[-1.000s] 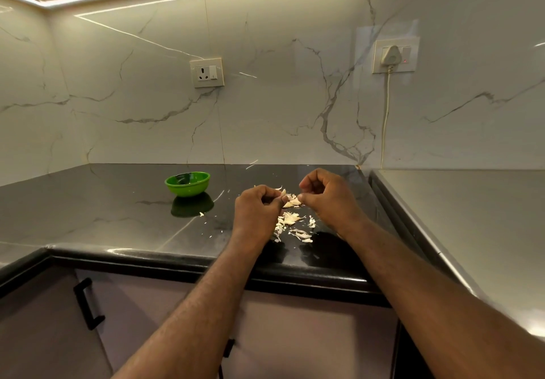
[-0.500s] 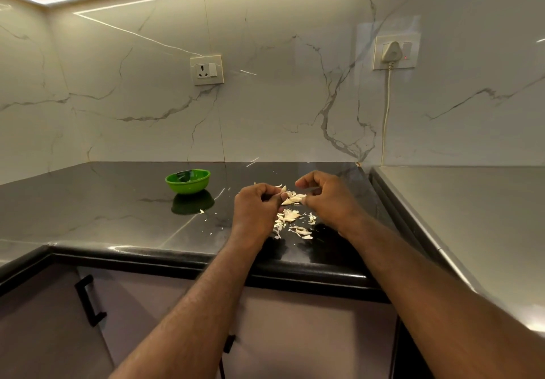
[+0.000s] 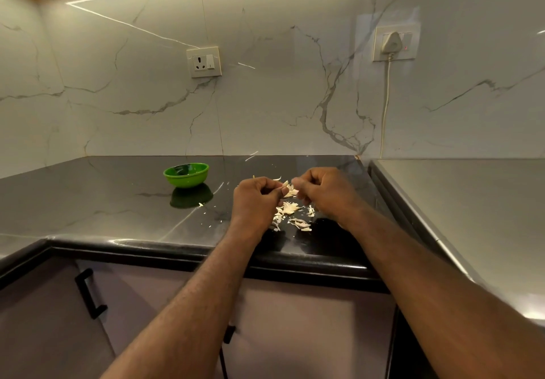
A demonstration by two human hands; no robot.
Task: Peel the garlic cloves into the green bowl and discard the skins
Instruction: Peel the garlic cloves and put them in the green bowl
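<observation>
Garlic clove [image 3: 288, 190] hangs pinched between both hands above the black countertop [image 3: 88, 195], seemingly so torn skin drops clear. Far left, the green bowl [image 3: 186, 175] stands well apart, ready for peeled cloves. The left hand [image 3: 256, 198], fingers curled and knuckles up, grips the clove; loose skins [image 3: 290, 210] lie scattered beneath; the right hand [image 3: 321, 192], likewise curled, pinches the clove's other end, apparently tearing skin

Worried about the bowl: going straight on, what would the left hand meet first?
The left hand likely meets the garlic piece it pinches with the right hand; the green bowl lies leftward. Depth unclear.
</observation>
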